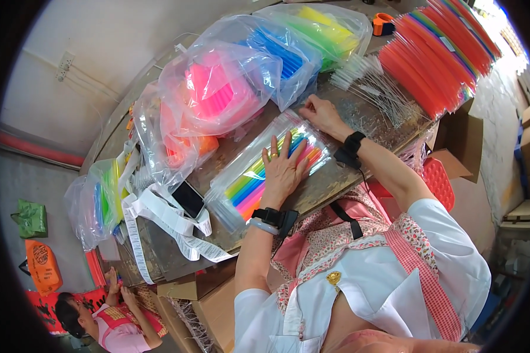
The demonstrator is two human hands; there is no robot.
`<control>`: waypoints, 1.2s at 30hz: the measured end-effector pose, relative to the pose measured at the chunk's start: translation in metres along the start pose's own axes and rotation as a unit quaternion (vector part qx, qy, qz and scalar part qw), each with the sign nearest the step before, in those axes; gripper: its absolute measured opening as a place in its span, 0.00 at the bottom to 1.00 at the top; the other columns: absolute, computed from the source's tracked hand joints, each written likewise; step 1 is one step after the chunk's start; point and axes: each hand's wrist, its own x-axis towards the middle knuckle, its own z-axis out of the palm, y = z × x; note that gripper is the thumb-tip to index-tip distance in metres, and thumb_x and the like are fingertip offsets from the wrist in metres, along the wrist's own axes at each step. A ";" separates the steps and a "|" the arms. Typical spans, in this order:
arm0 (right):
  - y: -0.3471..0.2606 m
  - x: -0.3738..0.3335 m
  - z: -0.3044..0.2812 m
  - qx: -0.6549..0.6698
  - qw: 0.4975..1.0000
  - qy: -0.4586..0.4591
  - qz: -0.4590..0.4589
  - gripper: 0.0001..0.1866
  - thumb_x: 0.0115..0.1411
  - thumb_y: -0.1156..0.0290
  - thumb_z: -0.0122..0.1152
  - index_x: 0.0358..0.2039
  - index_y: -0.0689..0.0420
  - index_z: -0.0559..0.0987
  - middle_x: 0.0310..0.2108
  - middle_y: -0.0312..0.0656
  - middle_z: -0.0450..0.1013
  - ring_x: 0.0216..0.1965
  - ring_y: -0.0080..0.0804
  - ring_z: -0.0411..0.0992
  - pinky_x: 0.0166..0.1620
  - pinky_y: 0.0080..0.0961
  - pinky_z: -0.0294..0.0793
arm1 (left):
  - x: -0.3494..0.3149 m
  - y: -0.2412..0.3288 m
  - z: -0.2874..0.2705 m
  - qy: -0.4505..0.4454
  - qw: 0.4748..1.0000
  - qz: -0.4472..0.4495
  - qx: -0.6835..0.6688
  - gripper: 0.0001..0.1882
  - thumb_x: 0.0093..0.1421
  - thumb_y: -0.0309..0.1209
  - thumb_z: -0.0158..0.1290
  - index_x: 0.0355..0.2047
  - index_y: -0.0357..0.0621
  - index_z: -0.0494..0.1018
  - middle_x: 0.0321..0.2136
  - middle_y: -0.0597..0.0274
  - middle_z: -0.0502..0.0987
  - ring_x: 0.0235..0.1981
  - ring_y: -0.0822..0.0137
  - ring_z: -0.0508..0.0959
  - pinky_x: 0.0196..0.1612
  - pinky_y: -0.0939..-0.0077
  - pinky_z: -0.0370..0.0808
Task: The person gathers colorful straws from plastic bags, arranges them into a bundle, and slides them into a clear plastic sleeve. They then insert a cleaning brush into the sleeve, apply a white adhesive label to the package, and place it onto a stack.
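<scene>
A clear plastic bag (222,193) lies flat on the table in front of me, with straw-like plastic sticks (249,192) in green, yellow, blue, pink and orange side by side in it. My left hand (281,172) rests flat across the bag with its fingers spread. At the bag's far right end my right hand (325,116) has its fingers curled and drawn together; what they hold, if anything, is too small to tell. More clear film shows under and around the bag.
Large clear bags of pink (215,88), blue (280,53) and yellow-green sticks (330,38) line the table's far side. Red stick bundles (430,62) and thin wire-like pieces (374,88) lie right. A phone (188,199) and label strips (165,215) lie left. Another person (121,320) works lower left.
</scene>
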 end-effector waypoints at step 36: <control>0.009 0.011 0.031 -0.301 0.931 -0.025 -0.207 0.10 0.56 0.67 0.50 0.25 0.56 0.79 0.25 0.50 0.75 0.30 0.47 0.76 0.33 0.42 0.75 | -0.002 -0.007 0.004 0.034 0.999 -0.011 -0.040 0.25 0.61 0.48 0.46 0.59 0.61 0.66 0.64 0.54 0.57 0.65 0.42 0.52 0.60 0.33 0.50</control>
